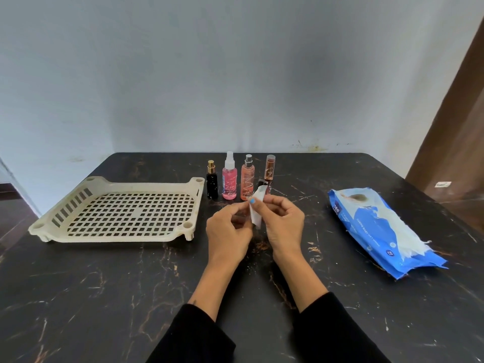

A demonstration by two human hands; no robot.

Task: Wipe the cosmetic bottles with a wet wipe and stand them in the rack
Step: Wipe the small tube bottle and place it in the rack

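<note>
Both hands meet at the table's middle around a folded white wet wipe [255, 214]. My left hand [228, 229] pinches its left edge and my right hand [283, 222] pinches its right side. Behind them a row of bottles stands upright: a black bottle with a gold cap [212, 183], a pink spray bottle [229, 179], a peach spray bottle [247, 179] and a slim amber bottle [270, 170]. A small dark bottle [262, 185] is partly hidden behind the wipe. The cream perforated rack [78, 231] lies to the left with nothing in it.
A blue wet wipes pack [366, 231] lies at the right with a wipe sticking out of its opening. The dark marbled table [104, 297] backs onto a pale wall. A brown door stands at the far right.
</note>
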